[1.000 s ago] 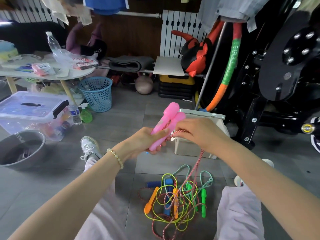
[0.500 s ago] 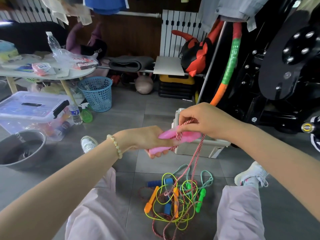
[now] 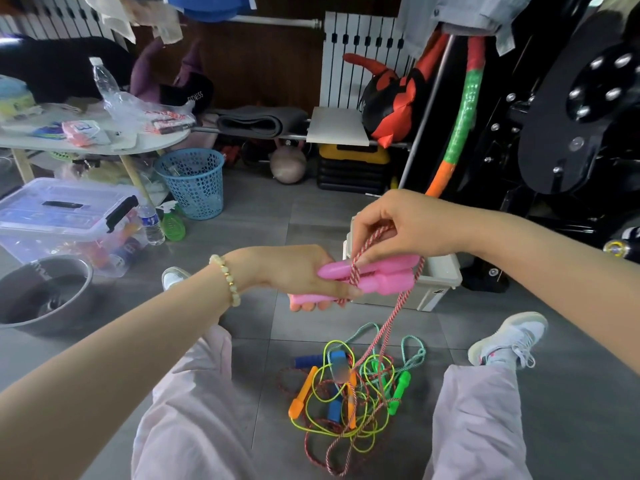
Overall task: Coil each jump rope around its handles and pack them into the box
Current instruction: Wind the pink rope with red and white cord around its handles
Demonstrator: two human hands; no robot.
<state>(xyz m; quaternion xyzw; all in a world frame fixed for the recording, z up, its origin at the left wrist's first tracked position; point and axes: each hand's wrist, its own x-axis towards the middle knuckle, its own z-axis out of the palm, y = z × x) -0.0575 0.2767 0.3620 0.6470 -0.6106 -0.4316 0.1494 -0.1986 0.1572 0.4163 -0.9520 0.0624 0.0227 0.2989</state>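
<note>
My left hand (image 3: 298, 271) grips two pink handles (image 3: 377, 278) held together and lying sideways. My right hand (image 3: 398, 226) pinches the red-and-white rope (image 3: 391, 320) just above the handles, where a loop crosses them. The rest of that rope hangs down to the floor. Behind the handles stands the white box (image 3: 440, 282), mostly hidden by my hands. On the floor between my legs lies a tangle of other jump ropes (image 3: 349, 389) with orange, blue and green handles.
A clear lidded tub (image 3: 65, 216), a grey metal bowl (image 3: 41, 292) and a blue mesh basket (image 3: 194, 181) stand at the left. A round white table (image 3: 86, 140) is behind them. Black gym equipment (image 3: 561, 133) fills the right. My shoes (image 3: 509, 337) flank the pile.
The pink handles have tipped from upright to sideways. My right hand has carried the rope up and over them, and a loop now lies across the handles.
</note>
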